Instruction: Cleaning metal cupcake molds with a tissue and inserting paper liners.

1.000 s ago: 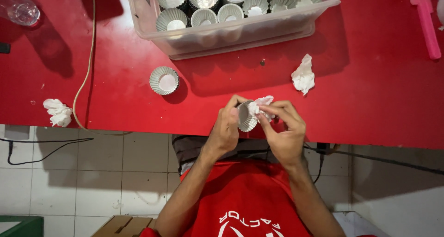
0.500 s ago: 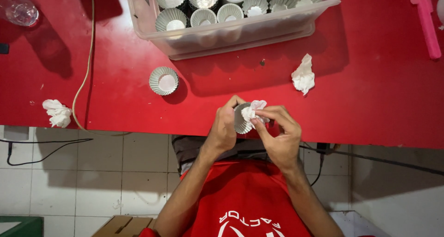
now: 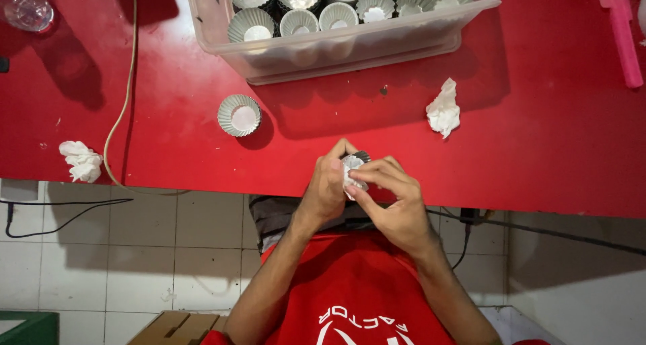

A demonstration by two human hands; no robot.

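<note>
Gripping a small fluted metal mould (image 3: 358, 159) between thumb and fingers, the left hand (image 3: 328, 190) is holding it up at the near edge of the red table (image 3: 525, 143). Meanwhile the right hand (image 3: 397, 207) is pinching a wad of white tissue (image 3: 350, 173) and pressing it into the mould from the right, so both hands are meeting on the cup. Its open mouth seems to be facing the right hand, though fingers are hiding most of it. Another mould (image 3: 239, 115) is lying far left of them, and a clear tub (image 3: 350, 49) of moulds is sitting beyond.
</note>
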